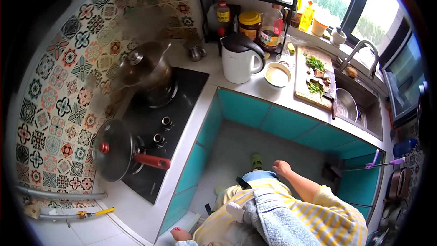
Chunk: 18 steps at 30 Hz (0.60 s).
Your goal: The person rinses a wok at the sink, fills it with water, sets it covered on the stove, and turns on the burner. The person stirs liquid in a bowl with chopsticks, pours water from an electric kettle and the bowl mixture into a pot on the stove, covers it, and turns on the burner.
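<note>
While a covered pan (110, 152) and a pot (148, 75) sit on the stove (182, 93), no handling seems underway. The right hand (282, 167) hangs above the floor (236, 146), fingers curled, contents unclear; the left hand (180, 234), low by the counter, is unreadable. Gripping the pan would call for reaching.

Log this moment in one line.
left hand low near counter | right hand over floor | neither visibly holding anything | lidded pan on stove | greens on cutting board
</note>
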Each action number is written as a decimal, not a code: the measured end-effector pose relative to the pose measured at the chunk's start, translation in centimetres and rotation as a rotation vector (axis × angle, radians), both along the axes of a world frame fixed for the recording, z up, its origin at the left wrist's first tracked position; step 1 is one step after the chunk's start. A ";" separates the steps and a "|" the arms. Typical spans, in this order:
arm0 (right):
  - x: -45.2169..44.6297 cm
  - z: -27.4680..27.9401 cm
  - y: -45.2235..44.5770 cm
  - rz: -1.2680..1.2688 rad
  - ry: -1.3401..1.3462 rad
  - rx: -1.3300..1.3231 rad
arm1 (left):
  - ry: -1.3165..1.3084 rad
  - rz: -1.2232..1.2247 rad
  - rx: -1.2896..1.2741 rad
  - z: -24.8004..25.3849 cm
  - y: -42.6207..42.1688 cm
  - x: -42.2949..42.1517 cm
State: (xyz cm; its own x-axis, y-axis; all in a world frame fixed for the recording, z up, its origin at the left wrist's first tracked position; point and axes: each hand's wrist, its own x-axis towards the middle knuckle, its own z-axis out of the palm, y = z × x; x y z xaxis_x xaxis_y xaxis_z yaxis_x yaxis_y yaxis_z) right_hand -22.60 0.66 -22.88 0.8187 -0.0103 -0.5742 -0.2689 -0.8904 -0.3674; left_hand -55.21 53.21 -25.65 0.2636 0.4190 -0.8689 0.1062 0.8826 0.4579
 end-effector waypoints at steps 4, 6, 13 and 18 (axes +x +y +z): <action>4.7 2.0 -2.1 -0.036 -0.034 0.235 | -0.082 0.091 -0.036 -3.2 -5.5 4.8; 6.3 2.7 -3.6 -0.065 -0.047 0.328 | 0.009 -0.017 -0.124 -3.4 -8.9 9.0; 11.2 6.5 -8.6 -0.147 -0.121 0.380 | 0.144 -0.726 0.380 6.9 -21.4 29.3; 14.4 6.9 -10.2 -0.421 -0.067 0.659 | -0.062 -0.902 0.643 13.6 -25.0 39.4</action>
